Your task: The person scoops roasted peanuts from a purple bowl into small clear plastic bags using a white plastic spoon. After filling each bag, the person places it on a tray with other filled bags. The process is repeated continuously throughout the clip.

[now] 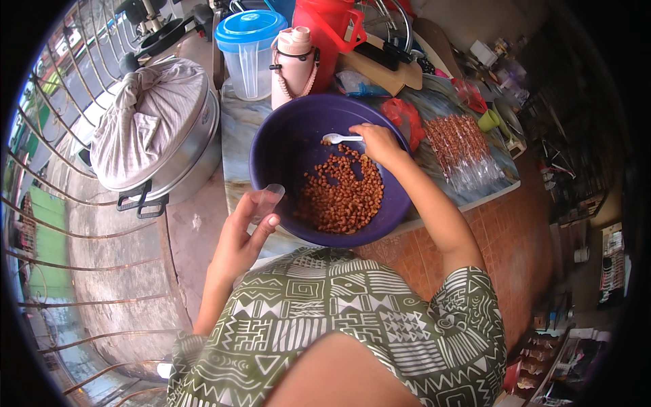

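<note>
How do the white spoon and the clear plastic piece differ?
The white spoon is opaque; the clear plastic piece is see-through. The spoon is slender, the plastic piece broader. The spoon is in the right hand, toward the far side of the purple bowl; the plastic piece is in the left hand, by its near-left rim. Both are handheld.

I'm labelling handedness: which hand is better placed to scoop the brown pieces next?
Likely the right hand: it holds the white spoon within the purple bowl; the left hand holds clear plastic.
</note>
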Demonstrator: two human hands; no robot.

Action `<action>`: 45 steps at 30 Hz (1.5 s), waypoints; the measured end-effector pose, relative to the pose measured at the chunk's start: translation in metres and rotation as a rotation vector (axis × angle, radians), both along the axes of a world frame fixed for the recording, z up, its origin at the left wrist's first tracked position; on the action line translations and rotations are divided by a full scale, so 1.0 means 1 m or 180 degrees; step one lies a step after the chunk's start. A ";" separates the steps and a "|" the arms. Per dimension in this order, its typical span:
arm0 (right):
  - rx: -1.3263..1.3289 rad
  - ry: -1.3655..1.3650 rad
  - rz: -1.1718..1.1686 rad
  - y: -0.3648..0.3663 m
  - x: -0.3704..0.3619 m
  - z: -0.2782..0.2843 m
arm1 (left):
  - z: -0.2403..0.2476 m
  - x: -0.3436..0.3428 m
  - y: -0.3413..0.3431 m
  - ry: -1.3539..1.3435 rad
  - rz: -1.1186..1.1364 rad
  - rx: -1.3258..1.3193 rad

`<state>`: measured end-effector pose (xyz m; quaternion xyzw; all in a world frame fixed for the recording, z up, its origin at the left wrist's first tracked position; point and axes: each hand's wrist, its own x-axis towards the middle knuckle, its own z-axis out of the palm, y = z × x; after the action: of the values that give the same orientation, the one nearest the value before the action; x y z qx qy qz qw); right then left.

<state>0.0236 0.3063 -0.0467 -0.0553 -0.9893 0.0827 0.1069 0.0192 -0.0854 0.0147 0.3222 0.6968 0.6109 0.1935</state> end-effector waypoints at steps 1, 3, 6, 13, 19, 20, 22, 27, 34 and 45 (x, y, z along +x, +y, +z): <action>-0.0074 -0.0251 0.0035 -0.005 0.000 0.002 | -0.003 0.002 -0.004 -0.0059 0.0067 0.0033; -0.0293 -0.0753 -0.0013 -0.018 0.011 0.017 | -0.008 0.006 -0.008 -0.0208 0.0112 0.0182; -0.0303 -0.0930 0.0458 -0.023 0.041 0.020 | -0.013 0.008 -0.011 -0.0236 0.0143 0.0209; -0.0353 -0.0615 0.0984 -0.045 0.076 0.069 | -0.020 -0.001 -0.014 -0.0243 0.0151 0.0109; -0.0098 -0.0239 0.0435 -0.018 -0.012 0.028 | -0.011 -0.003 -0.011 -0.0150 0.0097 0.0188; 0.0034 -0.0336 0.0366 -0.017 -0.024 0.018 | -0.010 -0.002 -0.010 -0.0077 0.0068 0.0226; 0.0144 -0.0513 0.0522 -0.021 -0.032 0.011 | -0.010 0.002 -0.010 0.0035 0.0056 0.0306; -0.0140 -0.0828 0.1409 -0.049 0.012 0.014 | -0.022 0.005 -0.021 -0.0208 0.0267 0.0286; -0.0450 -0.1071 0.1370 -0.063 0.087 0.066 | -0.025 0.002 -0.017 -0.0301 0.0207 0.0275; -0.0102 -0.0672 0.1750 -0.092 0.000 0.015 | -0.011 0.003 -0.015 -0.0010 0.0128 0.0228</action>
<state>0.0238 0.2139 -0.0320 0.2048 -0.9714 0.1180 -0.0239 0.0218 -0.1004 0.0035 0.3140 0.6805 0.6397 0.1705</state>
